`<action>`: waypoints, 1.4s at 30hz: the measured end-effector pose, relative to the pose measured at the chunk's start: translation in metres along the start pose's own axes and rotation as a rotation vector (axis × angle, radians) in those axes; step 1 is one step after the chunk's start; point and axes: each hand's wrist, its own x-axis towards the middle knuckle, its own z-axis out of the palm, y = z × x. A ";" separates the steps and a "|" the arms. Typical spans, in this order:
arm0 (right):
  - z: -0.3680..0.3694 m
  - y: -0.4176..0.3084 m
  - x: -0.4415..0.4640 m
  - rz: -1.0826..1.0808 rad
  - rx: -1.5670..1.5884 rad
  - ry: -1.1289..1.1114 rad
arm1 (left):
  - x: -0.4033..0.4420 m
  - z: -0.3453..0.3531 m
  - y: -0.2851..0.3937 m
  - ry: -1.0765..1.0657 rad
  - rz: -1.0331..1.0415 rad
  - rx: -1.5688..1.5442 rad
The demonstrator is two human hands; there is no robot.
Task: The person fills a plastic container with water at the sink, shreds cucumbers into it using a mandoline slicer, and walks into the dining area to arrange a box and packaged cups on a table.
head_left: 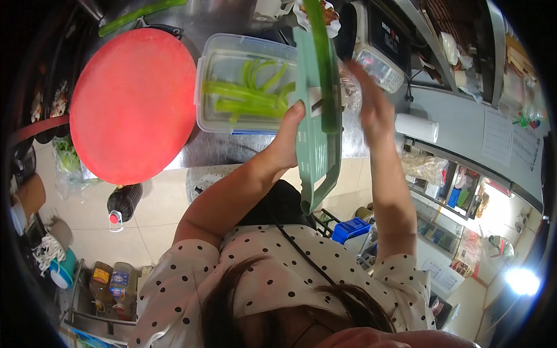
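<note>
My left hand [288, 134] grips the side of a pale green mandoline slicer [310, 148], its thumb on the near face. The slicer stands upright at the right end of a clear plastic container [217, 124]. A long green stalk [322, 64], possibly celery, lies along the slicer's face and runs out at the top of the view. My right hand [376, 107] is just right of the slicer, smeared by motion. Its fingers point up, and whether they hold anything is unclear. Green strips [246, 95], some curled, lie in the container.
A round red board [133, 107] lies left of the container on the steel counter. Another green stalk [142, 14] lies behind it. To the right are a scale [380, 69] and a white paper roll [416, 127]. A dark bottle [125, 203] stands on the floor.
</note>
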 end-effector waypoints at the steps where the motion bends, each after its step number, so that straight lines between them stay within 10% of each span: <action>1: 0.002 0.011 0.016 0.082 0.015 0.093 | 0.001 -0.001 -0.005 -0.001 -0.029 0.067; 6: 0.045 0.021 0.068 0.368 -0.061 0.239 | 0.005 0.001 -0.018 0.041 0.020 0.089; 11: 0.058 0.049 0.081 -0.030 -0.228 0.501 | 0.003 0.004 -0.013 0.066 0.047 0.084; 19: 0.048 0.039 0.110 0.009 -0.104 0.653 | 0.001 -0.006 -0.016 0.022 0.016 0.126; 22: 0.026 0.059 0.140 -0.441 -0.545 0.787 | -0.006 -0.003 -0.035 0.081 -0.007 0.118; 23: 0.040 0.031 0.145 -0.131 0.088 0.847 | -0.009 -0.005 -0.040 0.080 -0.003 0.132; 24: 0.031 0.019 0.150 0.067 0.011 0.878 | -0.009 -0.012 -0.040 0.104 -0.035 0.170; 29: -0.026 -0.018 0.120 0.311 0.440 0.505 | 0.005 -0.035 0.000 0.181 -0.089 0.055; 32: 0.010 -0.024 0.050 0.680 -0.040 0.268 | 0.022 -0.044 0.026 0.209 -0.008 -0.111; 35: 0.044 -0.036 -0.014 0.713 0.308 -0.062 | 0.031 -0.035 0.040 0.271 0.042 -0.152; 42: 0.056 -0.032 -0.030 0.295 -0.355 -0.108 | 0.027 -0.025 0.020 0.231 0.064 -0.039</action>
